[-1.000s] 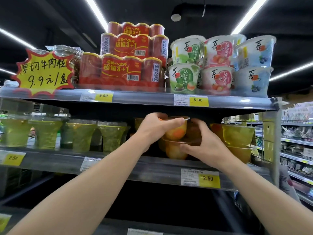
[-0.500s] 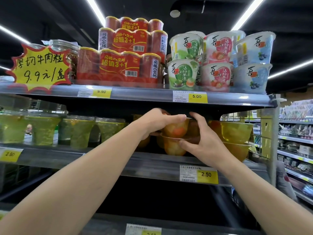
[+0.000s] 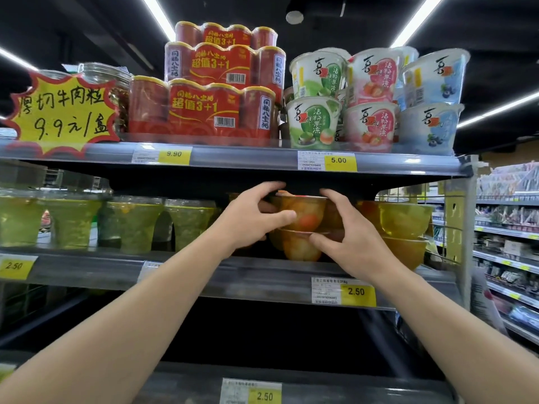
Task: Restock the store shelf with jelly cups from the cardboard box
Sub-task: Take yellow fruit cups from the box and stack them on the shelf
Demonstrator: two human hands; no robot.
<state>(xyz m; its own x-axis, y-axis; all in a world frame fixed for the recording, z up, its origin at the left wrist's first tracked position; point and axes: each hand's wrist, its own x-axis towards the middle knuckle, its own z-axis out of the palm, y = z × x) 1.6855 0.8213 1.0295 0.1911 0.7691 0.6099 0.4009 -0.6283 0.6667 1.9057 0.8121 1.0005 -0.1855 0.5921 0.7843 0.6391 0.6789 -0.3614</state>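
Observation:
An orange fruit jelly cup (image 3: 304, 214) sits stacked on a second orange jelly cup (image 3: 297, 247) on the middle shelf (image 3: 262, 278). My left hand (image 3: 250, 217) grips the top cup's left side, thumb across its front. My right hand (image 3: 350, 237) holds the right side, with its thumb on the seam between the two cups. The top cup's lid lies just under the upper shelf (image 3: 233, 158). The cardboard box is not in view.
Yellow jelly cups (image 3: 404, 220) are stacked to the right, and green jelly cups (image 3: 131, 220) line the shelf to the left. Red can packs (image 3: 204, 112) and tall dessert cups (image 3: 370, 123) fill the top shelf. A wire divider (image 3: 449, 228) ends the shelf at right.
Both hands stay on the stacked orange cups. The view has tilted slightly, so the shelves sit a little lower in frame than before; the top cup looks pushed slightly further back under the upper shelf.

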